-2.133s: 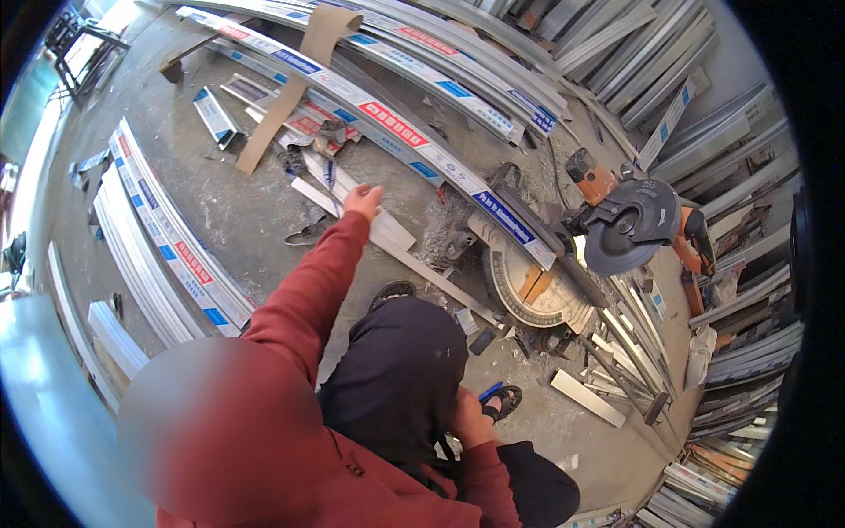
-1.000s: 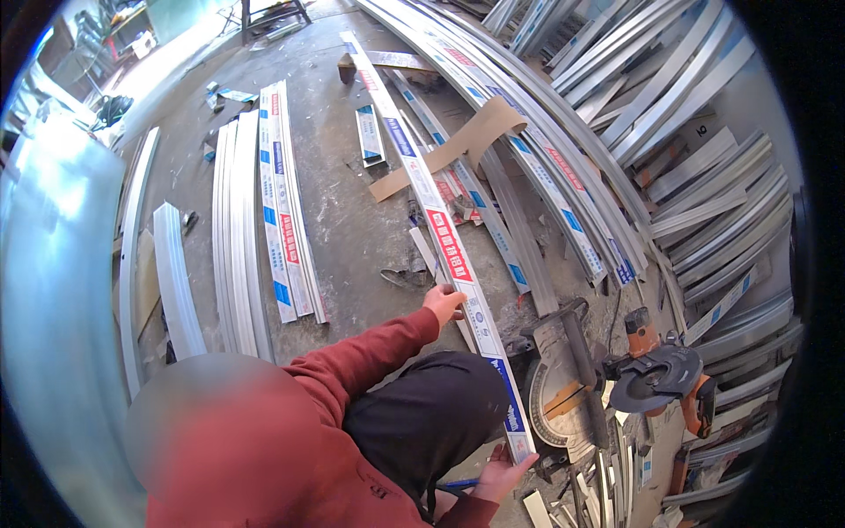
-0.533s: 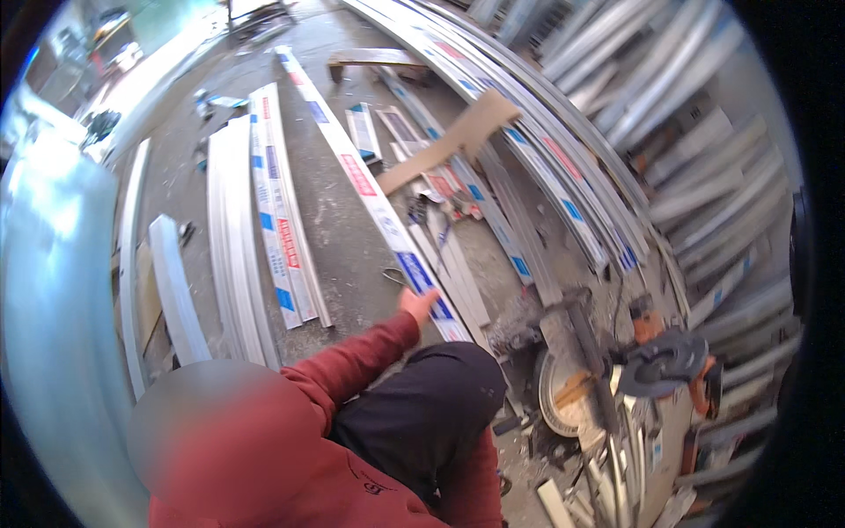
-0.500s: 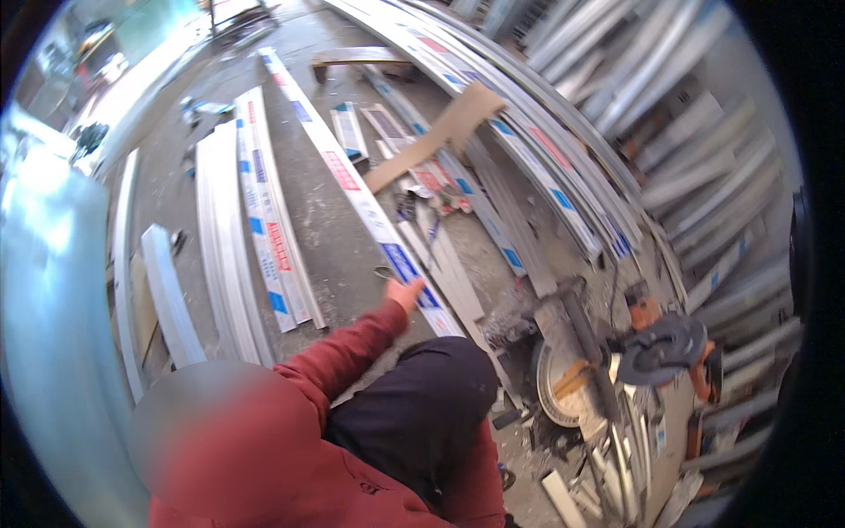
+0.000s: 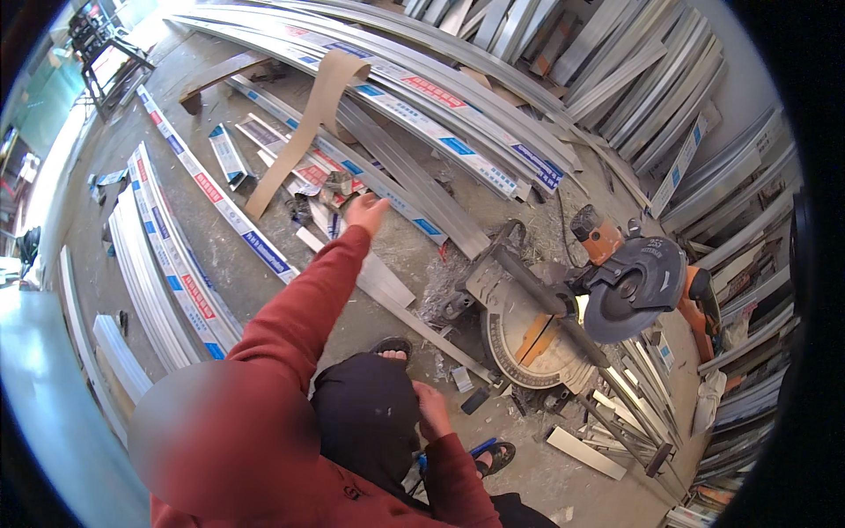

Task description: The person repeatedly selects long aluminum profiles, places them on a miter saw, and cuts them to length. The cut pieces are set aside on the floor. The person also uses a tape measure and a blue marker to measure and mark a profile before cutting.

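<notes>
My left arm in a red sleeve reaches forward over the floor. At its end my left hand (image 5: 366, 214) hangs above loose offcuts, its fingers loosely apart and nothing visible in it. Beyond it lie a long metal profile (image 5: 378, 189) with blue and white film and a curled strip of brown cardboard (image 5: 310, 123). My right hand (image 5: 431, 412) is beside my dark-trousered knee (image 5: 365, 405); its fingers are partly hidden, so their state is unclear. A mitre saw (image 5: 537, 339) with a dark round blade guard (image 5: 635, 286) and orange body stands on the floor to the right.
Long film-wrapped profiles (image 5: 431, 97) lie along the far side. More profiles (image 5: 163, 273) rest at the left. Stacked lengths (image 5: 656, 88) lean at the right. Cut scraps (image 5: 647, 387) lie below the saw. A low wooden bench (image 5: 224, 75) stands farther off.
The view has swung to the right. My left hand has left the long wrapped profile it was at and now is over the offcuts. My right hand has come into view beside the knee.
</notes>
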